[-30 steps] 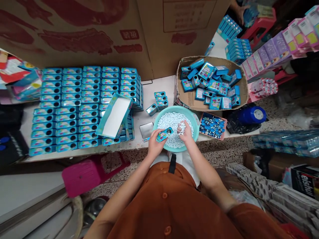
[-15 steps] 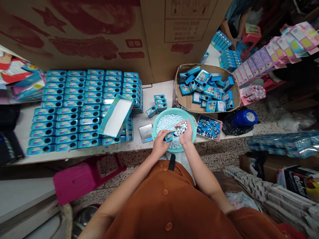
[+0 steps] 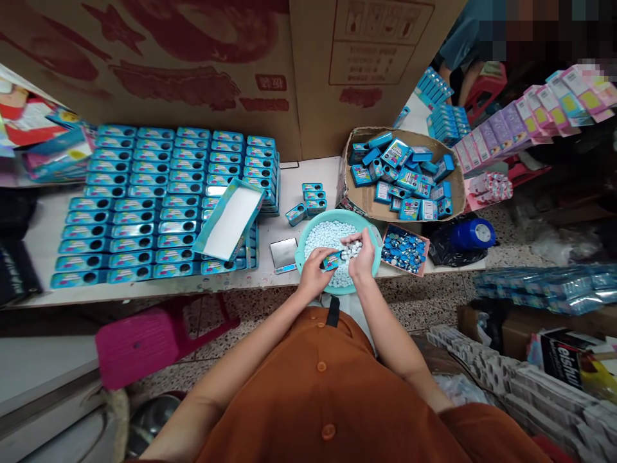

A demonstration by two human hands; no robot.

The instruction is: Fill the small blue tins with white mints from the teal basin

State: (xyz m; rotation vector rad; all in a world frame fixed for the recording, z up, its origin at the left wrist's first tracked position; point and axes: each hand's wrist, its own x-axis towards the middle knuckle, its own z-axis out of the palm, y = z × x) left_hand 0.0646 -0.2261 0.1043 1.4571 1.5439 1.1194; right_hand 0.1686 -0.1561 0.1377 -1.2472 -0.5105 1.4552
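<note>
A teal basin (image 3: 301, 247) full of small white candies (image 3: 328, 235) stands at the table's front edge. Over it, my left hand (image 3: 315, 273) is closed around a small blue tin (image 3: 331, 260), tilted toward my other hand. My right hand (image 3: 362, 258) is cupped around a heap of the candies, close beside the tin's end. Whether candies are passing into the tin is too small to make out. A small scale (image 3: 284, 254) lies just left of the basin, and a few blue tins (image 3: 314, 197) stand behind it.
Rows of blue tins (image 3: 139, 206) fill the left side, an open tray (image 3: 226, 222) resting on them. Right are a carton (image 3: 354, 204) of loose tins, a box of blue and silver caps (image 3: 405, 249) and a blue roll (image 3: 475, 233). A pink stool (image 3: 137, 344) stands below; a person (image 3: 463, 45) is at back right.
The tin in my left hand has shifted slightly up and right. My right hand's heap of candies looks smaller, and its fingers have opened a little. The view has turned slightly.
</note>
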